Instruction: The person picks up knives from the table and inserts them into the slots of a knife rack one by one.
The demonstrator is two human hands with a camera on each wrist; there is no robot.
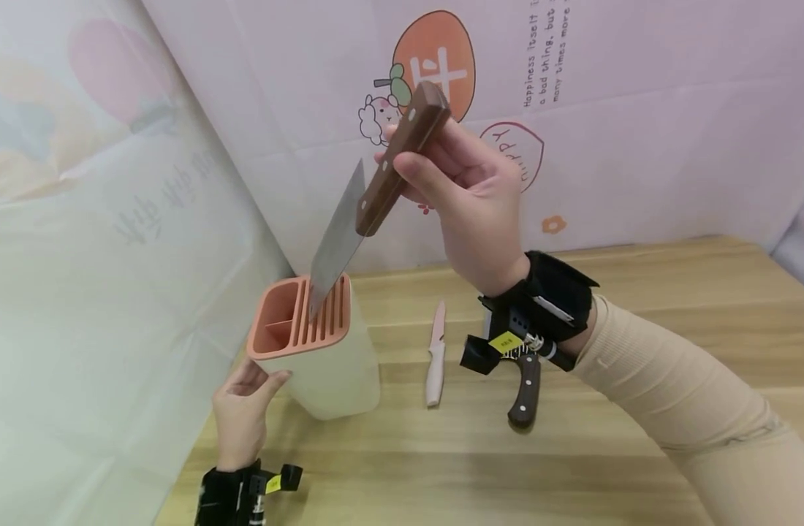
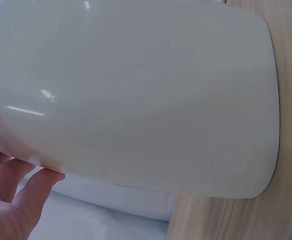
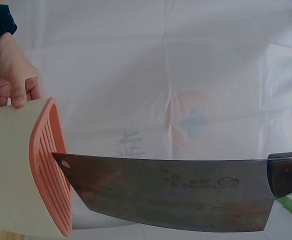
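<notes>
My right hand [image 1: 477,197] grips the brown riveted wooden handle of a cleaver [image 1: 339,234], thumb on the near side. The broad blade slants down, and its lower end overlaps the slotted side of a knife block [image 1: 336,380]. In the right wrist view the cleaver [image 3: 176,192] has its tip corner, with a small hole, right at the slots. Cream-coloured with an orange top, the block has parallel slots on one side and two open compartments on the other. My left hand [image 1: 244,416] holds the block near its top rim, thumb on the near face, fingers round the left side.
A small knife with a pale handle and pink blade [image 1: 436,358] lies on the wooden table [image 1: 408,467]. Right of it lies a dark-handled utensil [image 1: 525,394], its upper part hidden behind my right wrist gear. Printed cloth [image 1: 310,95] hangs behind and at the left.
</notes>
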